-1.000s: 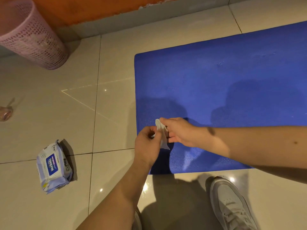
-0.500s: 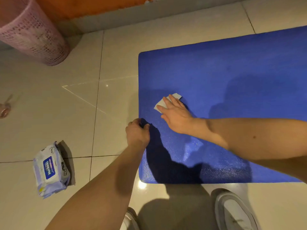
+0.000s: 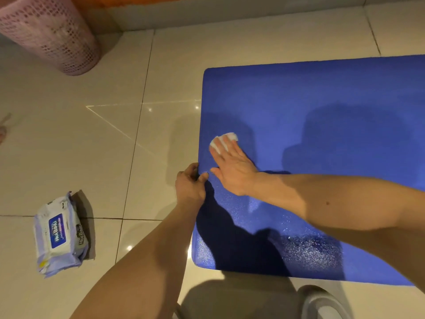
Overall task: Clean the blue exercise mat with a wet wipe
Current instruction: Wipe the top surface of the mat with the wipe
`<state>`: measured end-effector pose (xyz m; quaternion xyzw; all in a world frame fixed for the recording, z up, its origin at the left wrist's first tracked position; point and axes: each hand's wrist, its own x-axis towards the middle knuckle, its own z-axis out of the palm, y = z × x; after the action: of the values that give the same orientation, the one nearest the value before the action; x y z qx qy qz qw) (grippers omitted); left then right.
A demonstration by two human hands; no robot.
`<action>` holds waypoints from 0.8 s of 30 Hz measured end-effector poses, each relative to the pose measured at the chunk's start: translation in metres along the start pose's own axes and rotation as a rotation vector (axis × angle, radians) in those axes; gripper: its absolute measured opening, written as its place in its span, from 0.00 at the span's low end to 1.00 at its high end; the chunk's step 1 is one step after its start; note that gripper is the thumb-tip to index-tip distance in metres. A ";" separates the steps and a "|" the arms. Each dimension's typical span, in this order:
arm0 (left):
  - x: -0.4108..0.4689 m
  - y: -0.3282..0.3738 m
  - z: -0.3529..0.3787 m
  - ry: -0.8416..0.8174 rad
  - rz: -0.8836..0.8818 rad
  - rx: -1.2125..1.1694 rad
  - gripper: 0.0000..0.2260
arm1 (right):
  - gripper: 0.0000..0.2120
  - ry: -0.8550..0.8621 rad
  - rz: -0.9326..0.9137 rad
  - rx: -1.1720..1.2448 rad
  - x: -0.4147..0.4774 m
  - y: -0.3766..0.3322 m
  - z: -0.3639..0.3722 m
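Straight fingers of the right hand [image 3: 232, 166] press a white folded wet wipe [image 3: 226, 138] flat on the blue foam exercise mat [image 3: 322, 107], near its left edge; its length runs rightward. The left hand [image 3: 190, 183] pinches that edge.

- The blue exercise mat [image 3: 322, 100] lies flat on the tiled floor [image 3: 69, 146]. It has rounded corners, and damp specks glisten on its textured face near the closer edge. The left grip [image 3: 190, 183] pinches its left edge.
- The wet wipe [image 3: 231, 136], a small white folded pad, lies on the mat near that left edge. The straight fingers of the right grip [image 3: 232, 166] press it flat.
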<state>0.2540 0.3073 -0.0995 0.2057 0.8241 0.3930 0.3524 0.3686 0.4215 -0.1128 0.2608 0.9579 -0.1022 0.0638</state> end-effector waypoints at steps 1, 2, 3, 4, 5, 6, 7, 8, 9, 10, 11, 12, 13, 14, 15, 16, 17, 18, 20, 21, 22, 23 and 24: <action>0.001 0.000 -0.001 -0.002 0.007 -0.019 0.10 | 0.34 0.009 -0.072 -0.031 0.006 -0.005 0.003; 0.003 0.000 -0.002 -0.013 0.006 -0.034 0.12 | 0.34 0.007 -0.130 -0.033 0.010 -0.008 0.005; 0.003 0.001 -0.003 -0.028 -0.007 -0.061 0.14 | 0.33 0.011 -0.173 -0.024 0.012 -0.009 0.007; 0.003 0.004 -0.004 -0.032 -0.020 -0.086 0.14 | 0.33 0.030 -0.212 -0.021 0.013 -0.004 0.007; 0.004 0.005 -0.005 -0.033 -0.034 -0.111 0.14 | 0.32 0.068 -0.225 -0.009 0.013 0.003 0.003; 0.006 0.003 -0.005 -0.033 -0.043 -0.130 0.14 | 0.32 0.096 -0.210 -0.015 0.013 0.014 -0.003; 0.008 0.002 -0.005 -0.033 -0.046 -0.136 0.14 | 0.32 0.132 -0.177 -0.072 0.016 0.029 -0.007; 0.008 0.001 -0.004 -0.032 -0.048 -0.138 0.15 | 0.32 0.151 -0.103 -0.166 0.020 0.048 -0.011; 0.007 0.000 -0.003 -0.029 -0.049 -0.143 0.16 | 0.31 0.139 -0.011 -0.223 0.023 0.065 -0.017; 0.007 0.000 -0.002 -0.021 -0.043 -0.147 0.17 | 0.31 0.116 0.080 -0.206 0.025 0.078 -0.022; 0.006 0.001 -0.002 -0.017 -0.031 -0.155 0.17 | 0.31 0.090 0.155 -0.168 0.025 0.083 -0.027; 0.005 0.001 -0.001 -0.015 -0.023 -0.151 0.17 | 0.31 0.097 0.175 -0.144 0.026 0.075 -0.031; 0.004 0.002 -0.001 -0.009 -0.019 -0.153 0.17 | 0.31 0.147 0.150 -0.205 0.028 0.057 -0.026; 0.004 0.001 -0.001 -0.001 -0.010 -0.159 0.16 | 0.31 0.156 0.082 -0.226 0.031 0.035 -0.018; 0.005 0.000 -0.002 0.005 0.000 -0.173 0.14 | 0.32 0.188 -0.016 -0.243 0.029 0.012 -0.008; 0.004 -0.002 -0.003 0.014 0.001 -0.175 0.12 | 0.32 0.155 -0.077 -0.207 0.025 -0.008 -0.002; 0.005 -0.001 -0.004 0.021 -0.003 -0.166 0.12 | 0.33 0.117 -0.097 -0.199 0.024 -0.017 0.000; 0.006 -0.001 -0.005 0.015 -0.012 -0.161 0.11 | 0.32 0.100 -0.122 -0.168 0.026 -0.013 -0.004; 0.005 0.001 -0.006 -0.010 -0.034 -0.181 0.12 | 0.33 0.179 -0.148 -0.087 0.032 0.015 -0.014; 0.005 0.002 -0.006 -0.012 -0.053 -0.187 0.13 | 0.33 0.185 -0.106 -0.125 0.038 0.035 -0.015; 0.005 0.003 -0.006 -0.007 -0.077 -0.187 0.13 | 0.32 0.189 -0.010 -0.139 0.043 0.059 -0.019; 0.006 0.005 -0.005 0.007 -0.096 -0.189 0.12 | 0.31 0.206 0.074 -0.150 0.046 0.083 -0.023; 0.009 0.006 -0.004 0.032 -0.111 -0.186 0.10 | 0.30 0.171 0.160 -0.138 0.048 0.102 -0.029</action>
<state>0.2453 0.3136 -0.0968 0.1196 0.7997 0.4510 0.3780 0.3775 0.5373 -0.1096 0.3390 0.9407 -0.0080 0.0077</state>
